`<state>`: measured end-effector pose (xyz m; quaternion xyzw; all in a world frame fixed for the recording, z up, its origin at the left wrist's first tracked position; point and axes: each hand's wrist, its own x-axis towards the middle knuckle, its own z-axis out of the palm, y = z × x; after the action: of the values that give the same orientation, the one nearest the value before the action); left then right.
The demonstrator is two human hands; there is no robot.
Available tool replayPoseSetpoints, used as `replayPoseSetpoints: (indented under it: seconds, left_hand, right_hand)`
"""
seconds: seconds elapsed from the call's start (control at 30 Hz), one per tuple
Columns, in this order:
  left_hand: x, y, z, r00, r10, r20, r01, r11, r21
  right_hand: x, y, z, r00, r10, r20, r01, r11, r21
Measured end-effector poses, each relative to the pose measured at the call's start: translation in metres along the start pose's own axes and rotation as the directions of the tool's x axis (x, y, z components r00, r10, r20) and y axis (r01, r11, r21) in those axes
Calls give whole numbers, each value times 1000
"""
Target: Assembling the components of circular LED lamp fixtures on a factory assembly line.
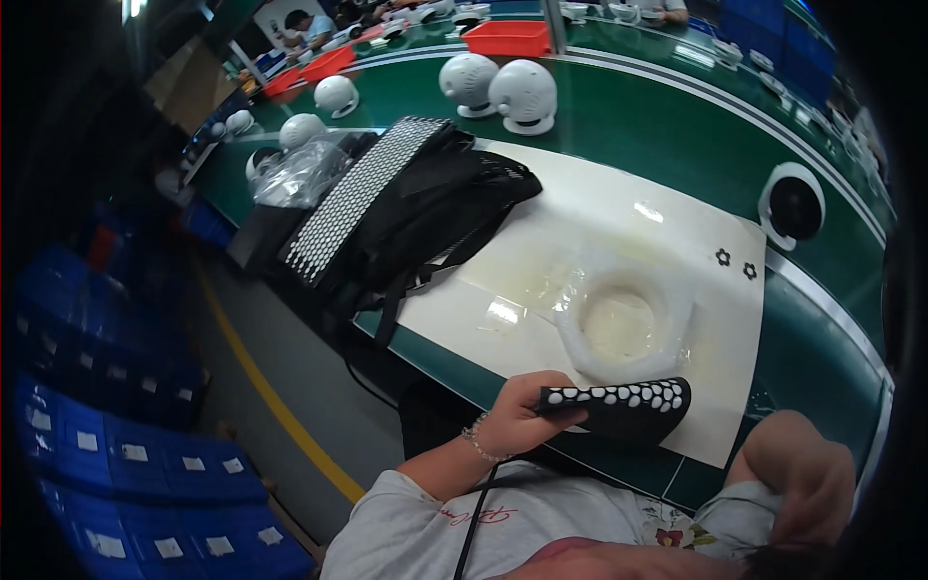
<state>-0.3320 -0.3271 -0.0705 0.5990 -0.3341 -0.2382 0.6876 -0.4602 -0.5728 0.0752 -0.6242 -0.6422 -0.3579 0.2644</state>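
My left hand, with a bead bracelet at the wrist, grips one end of a black flat piece with white honeycomb spots along its upper side. The piece is held above the near edge of a white board. My right arm is bent with its elbow over the table's right side; the hand itself is out of sight. Just beyond the held piece, a whitish translucent ring lies on the board. To its right sit two small black flower-shaped parts.
Black mesh fabric with a honeycomb strip is heaped at the left, beside a clear plastic bag. White ball-shaped devices stand on the green belt, below a red tray. Blue crates fill the lower left.
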Motion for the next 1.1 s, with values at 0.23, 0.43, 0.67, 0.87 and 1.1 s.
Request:
replayPoseSetpoints:
  seconds: [0.23, 0.43, 0.67, 0.87, 1.1]
  left_hand:
    - [-1, -1, -3, 1000, 15, 24, -15, 1000, 4]
    - [3, 0, -3, 999, 22, 37, -22, 1000, -5]
    - [1, 1, -2, 999, 32, 35, -32, 999, -6]
    - [1, 3, -2, 1000, 3, 25, -2, 1000, -23]
    - [1, 2, -2, 999, 28, 27, -28, 1000, -1]
  right_hand:
    - [-24, -7, 31, 954, -44, -296, -94, 895, -437]
    - [-21, 11, 36, 954, -143, -262, 76, 965, -251]
    - [-8, 5, 29, 989, -50, -136, 4, 947, -320]
    - [7, 29, 44, 904, -351, -243, 237, 886, -398]
    - [36, 27, 21, 545, -837, 45, 795, 499, -345]
